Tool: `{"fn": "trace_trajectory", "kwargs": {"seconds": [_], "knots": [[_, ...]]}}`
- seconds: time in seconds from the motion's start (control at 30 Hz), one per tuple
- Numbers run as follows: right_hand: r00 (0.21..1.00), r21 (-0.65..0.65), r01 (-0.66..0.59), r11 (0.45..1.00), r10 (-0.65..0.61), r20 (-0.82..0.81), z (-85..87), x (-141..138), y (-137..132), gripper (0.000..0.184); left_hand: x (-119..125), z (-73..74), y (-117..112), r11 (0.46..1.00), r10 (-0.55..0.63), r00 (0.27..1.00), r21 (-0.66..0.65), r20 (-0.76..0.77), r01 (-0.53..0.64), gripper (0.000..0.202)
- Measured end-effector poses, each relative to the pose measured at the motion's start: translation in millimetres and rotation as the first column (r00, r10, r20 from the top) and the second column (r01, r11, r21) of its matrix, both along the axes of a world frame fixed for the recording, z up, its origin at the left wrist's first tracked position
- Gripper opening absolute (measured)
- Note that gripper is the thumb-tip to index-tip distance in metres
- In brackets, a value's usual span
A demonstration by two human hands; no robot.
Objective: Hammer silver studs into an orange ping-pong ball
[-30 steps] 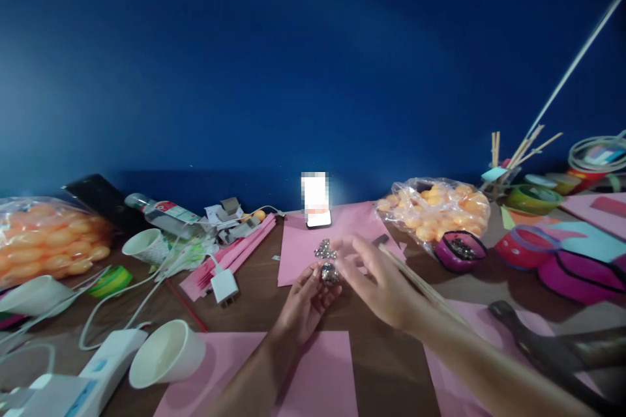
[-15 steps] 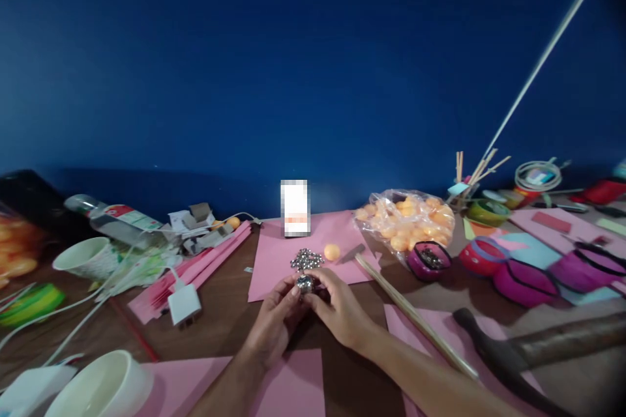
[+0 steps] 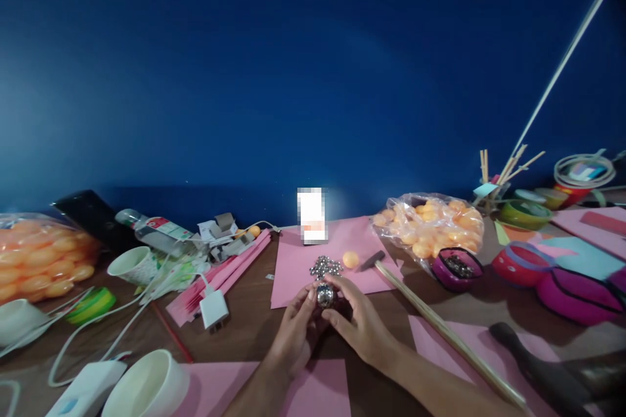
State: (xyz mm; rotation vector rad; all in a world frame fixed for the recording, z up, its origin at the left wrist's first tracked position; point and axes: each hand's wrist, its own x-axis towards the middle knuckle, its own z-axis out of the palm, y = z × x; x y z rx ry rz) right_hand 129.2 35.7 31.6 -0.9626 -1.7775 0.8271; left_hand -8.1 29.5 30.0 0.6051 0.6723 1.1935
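One shiny ball gripped by left hand and right hand | looks slick from here | could slip if either eases | might scatter those silver bits

A small rounded object, silvery and glossy, appears a little below the centre of the frame. Bright glints and darker patches break up its curved surface, though the finer detail is too small to make out. It is held between the fingers of the left hand on its left side and the right hand on its right, its front facing the camera.
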Motion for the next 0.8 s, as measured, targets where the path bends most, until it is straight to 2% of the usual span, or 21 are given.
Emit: {"fn": "trace_trajectory", "kwargs": {"seconds": [0.27,0.47,0.63,0.73,0.8], "knots": [[1.0,0.035,0.002,0.999,-0.003,0.022,-5.0,1.2,-0.6,0.042,6.3,-0.5,-7.0,1.0,0.004,0.999,0.009,-0.042,-0.003,0.032],[0.995,0.144,-0.082,0.986,0.071,0.074,-1.7,-0.4,-1.5,0.044,4.5,0.2,-11.3,0.997,0.026,0.982,0.077,-0.189,-0.012,0.034],[0.991,0.123,-0.102,0.987,0.09,0.096,3.8,-1.5,-4.1,0.042,-2.1,3.1,-10.8,0.989,0.038,0.92,0.145,-0.39,0.02,0.036],[0.992,0.1,-0.115,0.988,0.108,0.069,5.3,-1.7,-4.1,0.039,-3.1,1.9,-10.0,0.983,0.071,0.905,0.186,-0.419,0.009,0.034],[0.991,0.089,-0.123,0.988,0.119,0.054,4.8,-1.7,-3.5,0.039,-1.4,-0.6,-9.9,0.988,0.067,0.919,0.156,-0.388,-0.007,0.034]]}}
